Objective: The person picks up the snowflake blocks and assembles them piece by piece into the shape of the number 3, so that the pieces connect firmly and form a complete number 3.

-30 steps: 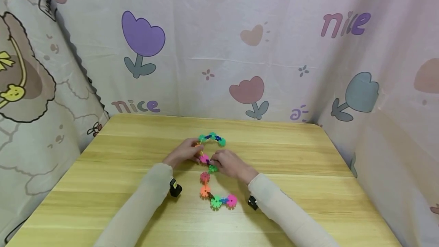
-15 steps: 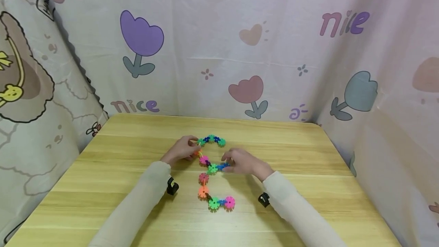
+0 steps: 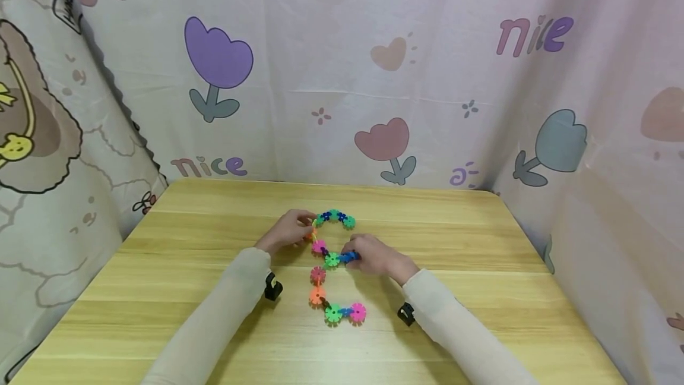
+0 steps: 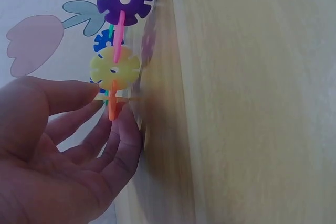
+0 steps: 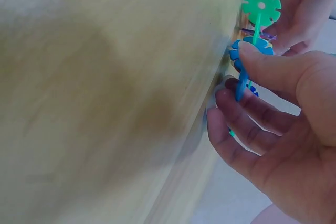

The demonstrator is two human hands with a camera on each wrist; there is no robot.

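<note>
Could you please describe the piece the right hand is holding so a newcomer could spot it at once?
On the wooden table, a chain of snowflake discs runs down the middle. Halfway along, the right hand pinches a blue disc, the only piece branching sideways, beside a green disc.

The word "nice" (image 3: 210,166) is printed on the curtain (image 3: 342,70) beyond the left hand (image 3: 285,232). A second "nice" (image 3: 534,34) stands higher up, beyond the right hand (image 3: 374,256).

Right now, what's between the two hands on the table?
In the head view, part of the flower-piece chain lies between the left hand and the right hand: a pink piece and a green piece, on the wooden table.
</note>
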